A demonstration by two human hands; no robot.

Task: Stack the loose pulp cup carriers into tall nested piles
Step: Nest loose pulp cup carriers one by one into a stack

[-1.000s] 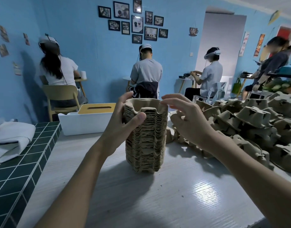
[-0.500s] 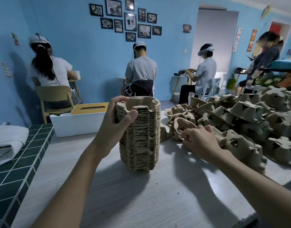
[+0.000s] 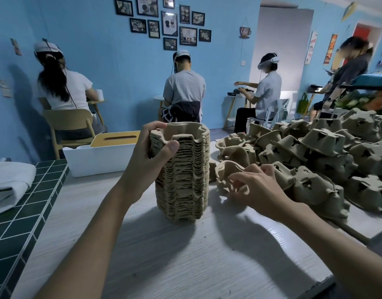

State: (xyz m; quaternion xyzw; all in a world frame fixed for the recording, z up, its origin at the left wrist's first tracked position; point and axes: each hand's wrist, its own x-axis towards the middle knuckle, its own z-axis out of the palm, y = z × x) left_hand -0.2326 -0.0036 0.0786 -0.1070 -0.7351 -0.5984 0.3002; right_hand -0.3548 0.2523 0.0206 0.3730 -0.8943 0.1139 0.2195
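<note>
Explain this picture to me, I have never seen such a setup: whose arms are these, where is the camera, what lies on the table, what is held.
No machine here: these are a person's two bare arms, seen from a wide-angle camera worn on their head, looking forward and down. The left hand holds the top of a tall nested stack of pulp cup carriers standing on the pale table. The right hand curls its fingers on a loose carrier at the near edge of a big heap of loose ones. A white box stands left of the stack, beside a green tiled counter.
</note>
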